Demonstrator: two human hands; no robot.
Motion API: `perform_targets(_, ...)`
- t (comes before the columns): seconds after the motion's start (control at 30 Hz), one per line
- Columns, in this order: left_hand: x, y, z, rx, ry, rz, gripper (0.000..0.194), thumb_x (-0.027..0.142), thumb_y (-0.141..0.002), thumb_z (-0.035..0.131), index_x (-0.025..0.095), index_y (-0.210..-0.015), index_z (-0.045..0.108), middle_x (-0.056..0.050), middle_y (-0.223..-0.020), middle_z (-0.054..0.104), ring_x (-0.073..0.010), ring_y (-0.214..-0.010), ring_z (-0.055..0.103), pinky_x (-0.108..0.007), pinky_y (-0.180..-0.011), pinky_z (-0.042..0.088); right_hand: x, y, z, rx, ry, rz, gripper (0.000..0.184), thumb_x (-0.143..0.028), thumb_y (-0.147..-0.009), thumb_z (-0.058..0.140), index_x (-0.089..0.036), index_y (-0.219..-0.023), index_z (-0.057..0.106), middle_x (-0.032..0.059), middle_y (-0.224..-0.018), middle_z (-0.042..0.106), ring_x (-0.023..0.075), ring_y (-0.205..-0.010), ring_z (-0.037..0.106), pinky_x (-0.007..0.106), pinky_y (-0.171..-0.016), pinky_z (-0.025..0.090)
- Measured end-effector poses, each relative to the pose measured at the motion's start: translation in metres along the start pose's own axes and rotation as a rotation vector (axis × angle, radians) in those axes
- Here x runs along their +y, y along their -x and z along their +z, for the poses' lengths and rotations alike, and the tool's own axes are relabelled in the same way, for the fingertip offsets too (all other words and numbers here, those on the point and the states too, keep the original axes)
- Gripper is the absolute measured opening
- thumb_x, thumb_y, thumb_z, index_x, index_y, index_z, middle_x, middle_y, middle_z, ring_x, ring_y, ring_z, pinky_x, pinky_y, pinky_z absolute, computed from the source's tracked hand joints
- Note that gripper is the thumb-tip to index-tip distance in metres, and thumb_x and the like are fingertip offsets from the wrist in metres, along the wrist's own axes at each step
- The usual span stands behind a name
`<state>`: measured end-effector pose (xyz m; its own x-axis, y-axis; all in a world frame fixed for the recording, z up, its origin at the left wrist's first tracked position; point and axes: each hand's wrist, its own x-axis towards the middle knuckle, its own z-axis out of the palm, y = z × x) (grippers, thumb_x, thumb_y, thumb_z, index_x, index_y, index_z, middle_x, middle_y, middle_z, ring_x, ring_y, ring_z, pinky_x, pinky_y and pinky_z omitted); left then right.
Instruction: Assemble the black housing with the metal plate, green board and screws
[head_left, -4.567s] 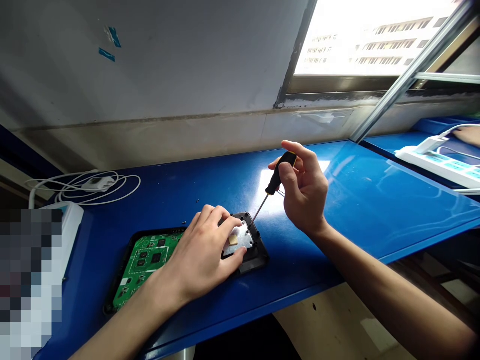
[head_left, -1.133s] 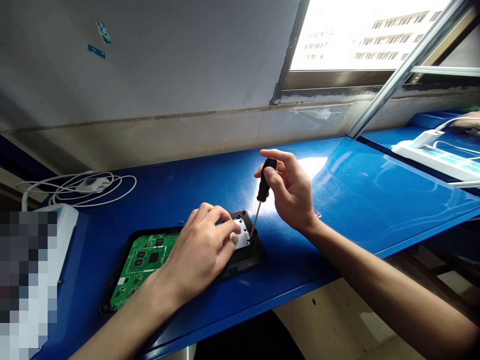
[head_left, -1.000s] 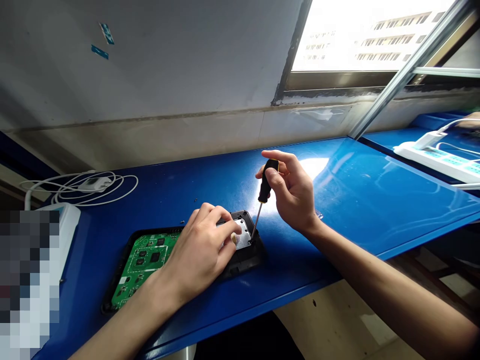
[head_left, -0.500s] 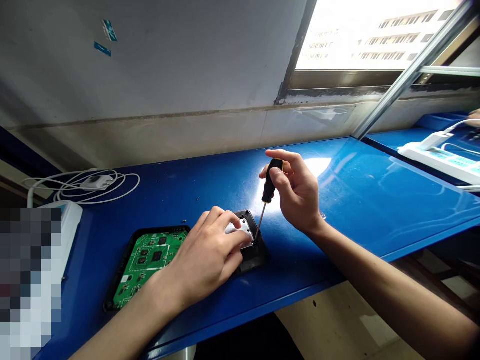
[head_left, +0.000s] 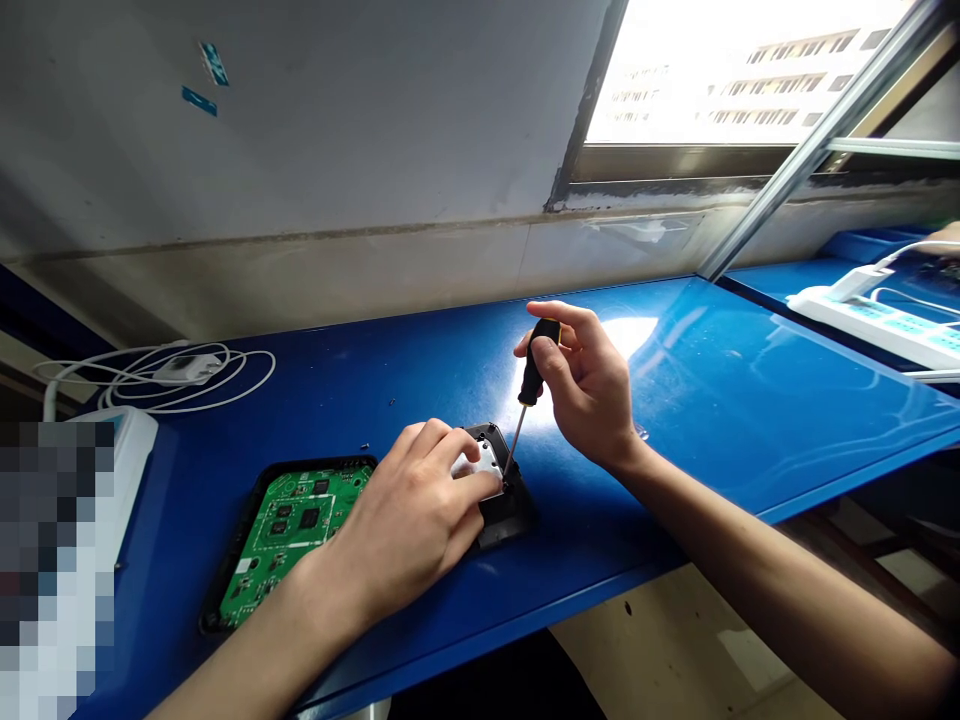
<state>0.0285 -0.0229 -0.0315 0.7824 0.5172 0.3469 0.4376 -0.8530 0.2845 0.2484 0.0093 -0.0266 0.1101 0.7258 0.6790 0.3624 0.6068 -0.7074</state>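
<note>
An opened black device case (head_left: 501, 520) lies on the blue bench (head_left: 712, 400), with a green circuit board (head_left: 289, 525) showing in its left half and a silver metal plate (head_left: 486, 462) at its right end. My left hand (head_left: 409, 525) lies over the middle of the case, fingers bent and pressing down on the plate. My right hand (head_left: 589, 390) is closed on a black-handled screwdriver (head_left: 531, 370), held nearly upright. Its thin shaft meets the right edge of the plate. The tip itself is too small to make out.
A coiled white cable with a charger plug (head_left: 176, 370) lies at the back left, beside a white box (head_left: 124, 470). A white power strip (head_left: 877, 315) sits on the neighbouring bench at right. A few tiny dark specks (head_left: 365, 446) lie behind the case. The wall and window ledge run close behind.
The screwdriver has gone from slanted to nearly upright over the plate's right edge. My left hand has slid a little to the right, covering more of the plate.
</note>
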Motion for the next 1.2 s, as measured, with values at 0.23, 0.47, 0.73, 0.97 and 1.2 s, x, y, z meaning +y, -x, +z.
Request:
perform_targets(0.23,0.0001,0.0,-0.0007,0.014,-0.008,0.014,0.03,0.006,-0.093,0.053,0.02,-0.107,0.076,-0.008,-0.107,0.067,-0.0277,-0.103,0.055,-0.045,-0.088,0.047,0.0002,0.0007,0.0008,0.004,0.01,-0.007,0.025,-0.03,-0.1,0.059,-0.024,-0.125,0.061,0.0006,-0.086,0.069,0.0113,-0.069,0.068,0.02,-0.051,0.056)
perform_targets(0.47,-0.0006,0.0006,0.0013,0.064,0.0,0.039,0.026,0.007,-0.094,0.055,0.019,-0.105,0.075,-0.008,-0.104,0.068,-0.0268,-0.1,0.056,-0.044,-0.086,0.047,-0.001,0.0008,0.0012,-0.004,-0.003,0.021,0.024,-0.031,-0.101,0.058,-0.024,-0.124,0.06,0.0001,-0.087,0.067,0.0105,-0.066,0.066,0.022,-0.053,0.056)
perform_targets(0.73,0.0006,-0.0007,-0.0001,0.014,-0.016,0.031,0.029,0.008,-0.096,0.051,0.019,-0.107,0.076,-0.009,-0.101,0.067,-0.028,-0.098,0.055,-0.045,-0.083,0.049,-0.0025,0.0008,0.0024,-0.009,-0.028,0.024,0.024,-0.031,-0.101,0.058,-0.024,-0.124,0.059,-0.0003,-0.087,0.065,0.0099,-0.064,0.065,0.022,-0.053,0.056)
perform_targets(0.97,-0.0003,0.0003,0.0017,0.028,-0.061,0.081,0.031,0.005,-0.093,0.05,0.017,-0.107,0.075,-0.01,-0.1,0.067,-0.028,-0.095,0.055,-0.044,-0.081,0.049,-0.0054,-0.0005,-0.0007,0.044,-0.036,-0.014,0.023,-0.03,-0.101,0.057,-0.024,-0.123,0.06,0.0003,-0.086,0.066,0.0108,-0.066,0.065,0.023,-0.055,0.057)
perform_targets(1.2,0.0004,0.0002,0.0017,0.017,-0.056,0.05,0.031,0.005,-0.092,0.051,0.02,-0.108,0.074,-0.009,-0.102,0.067,-0.027,-0.095,0.056,-0.043,-0.081,0.048,-0.0054,0.0,-0.0004,0.007,-0.046,0.015,0.023,-0.028,-0.1,0.058,-0.025,-0.122,0.06,-0.0009,-0.086,0.064,0.0087,-0.062,0.062,0.02,-0.049,0.052)
